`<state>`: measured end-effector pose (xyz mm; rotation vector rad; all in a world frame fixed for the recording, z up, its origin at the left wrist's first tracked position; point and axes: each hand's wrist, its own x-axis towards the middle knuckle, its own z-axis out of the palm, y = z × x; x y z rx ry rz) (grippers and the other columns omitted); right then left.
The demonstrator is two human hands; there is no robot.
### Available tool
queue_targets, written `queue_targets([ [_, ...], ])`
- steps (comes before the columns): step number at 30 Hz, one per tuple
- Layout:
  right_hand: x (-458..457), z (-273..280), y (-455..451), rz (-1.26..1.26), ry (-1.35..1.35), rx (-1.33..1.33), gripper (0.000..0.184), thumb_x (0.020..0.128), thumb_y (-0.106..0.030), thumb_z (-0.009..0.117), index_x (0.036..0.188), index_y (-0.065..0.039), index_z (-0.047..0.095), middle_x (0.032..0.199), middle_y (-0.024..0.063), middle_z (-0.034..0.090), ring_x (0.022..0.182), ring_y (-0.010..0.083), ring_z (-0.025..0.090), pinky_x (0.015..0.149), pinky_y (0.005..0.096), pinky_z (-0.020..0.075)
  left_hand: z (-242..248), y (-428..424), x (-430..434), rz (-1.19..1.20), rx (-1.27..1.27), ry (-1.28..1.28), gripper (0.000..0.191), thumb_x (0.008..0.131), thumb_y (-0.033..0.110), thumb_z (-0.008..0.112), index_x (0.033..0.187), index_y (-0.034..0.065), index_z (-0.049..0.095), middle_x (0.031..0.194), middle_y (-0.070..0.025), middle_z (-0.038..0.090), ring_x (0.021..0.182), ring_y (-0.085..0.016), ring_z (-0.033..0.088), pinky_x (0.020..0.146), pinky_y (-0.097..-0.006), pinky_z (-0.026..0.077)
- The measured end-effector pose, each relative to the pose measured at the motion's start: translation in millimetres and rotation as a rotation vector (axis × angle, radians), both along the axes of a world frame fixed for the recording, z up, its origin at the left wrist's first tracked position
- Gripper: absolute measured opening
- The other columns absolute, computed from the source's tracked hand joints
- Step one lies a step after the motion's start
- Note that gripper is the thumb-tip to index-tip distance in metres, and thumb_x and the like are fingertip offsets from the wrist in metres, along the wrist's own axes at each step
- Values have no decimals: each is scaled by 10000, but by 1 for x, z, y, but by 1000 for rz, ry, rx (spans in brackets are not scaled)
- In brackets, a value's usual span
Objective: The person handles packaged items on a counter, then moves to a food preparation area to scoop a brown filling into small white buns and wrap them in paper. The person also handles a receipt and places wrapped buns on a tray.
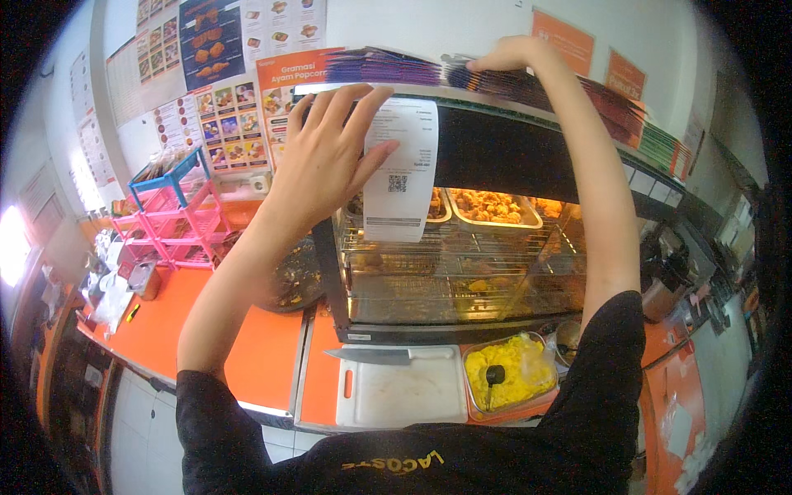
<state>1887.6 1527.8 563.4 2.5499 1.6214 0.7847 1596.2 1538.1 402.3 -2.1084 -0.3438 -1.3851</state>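
Observation:
My left hand (337, 139) is raised at the upper front edge of a glass food warmer (339, 291), fingers spread. Its thumb overlaps a printed paper receipt (401, 210) hanging down the front; whether it presses the paper is unclear. Up on the warmer's top, my right hand (510, 54) reaches to a row of dark folded paper packaging (461, 75), a fingertip touching it. Its other fingers are partly hidden, so its grip cannot be made out. Purple folded packaging (383, 67) stands left of it, brown packaging (575, 102) to the right. Behind the glass sits a metal tray of fried pieces (495, 209).
Below the warmer lies a white cutting board (402, 396) with a kitchen knife (383, 355) along its far edge. Beside it stands a container of yellow food (510, 365) with a black scoop (494, 376). Pink plastic racks (179, 232) and a dark round pan (297, 278) are left.

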Motion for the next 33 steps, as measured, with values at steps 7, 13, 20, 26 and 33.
queue_targets([
  [7,5,3,-13,16,139,-39,614,851,-481,549,1225,3,595,1054,245,660,846,357,687,647,482,579,-14,-32,-38,-172,-235,0,510,864,278,649,1291,58,477,1152,-120,577,1089,-285,543,984,-430,370],
  [13,-31,4,-90,30,-261,372,192,773,-97,592,882,2,715,885,218,694,828,328,678,778,415,541,-86,-55,-67,-557,-621,-128,492,866,200,642,1273,10,441,1116,-127,591,1087,-248,555,988,-394,392],
  [20,-81,-67,-221,470,-296,1036,327,874,-197,661,1114,26,644,937,138,686,864,190,666,789,281,524,-150,-69,-67,-1010,-1134,-542,628,902,365,606,1372,65,317,1379,-151,404,1286,-267,412,1049,-472,361],
  [26,-176,-261,-188,21,806,1003,401,742,-150,803,1063,-30,595,923,74,645,796,133,613,706,296,502,-189,-65,-95,-1125,-1229,-760,622,939,394,551,1398,55,303,1389,-153,425,1249,-281,469,1023,-452,406],
  [33,-243,-545,-103,596,1864,50,229,848,-95,705,1039,9,630,908,53,671,772,128,642,660,281,526,-319,-89,-185,-1076,-1778,-933,559,963,367,518,1381,43,335,1372,-151,442,1213,-261,497,1002,-416,426],
])
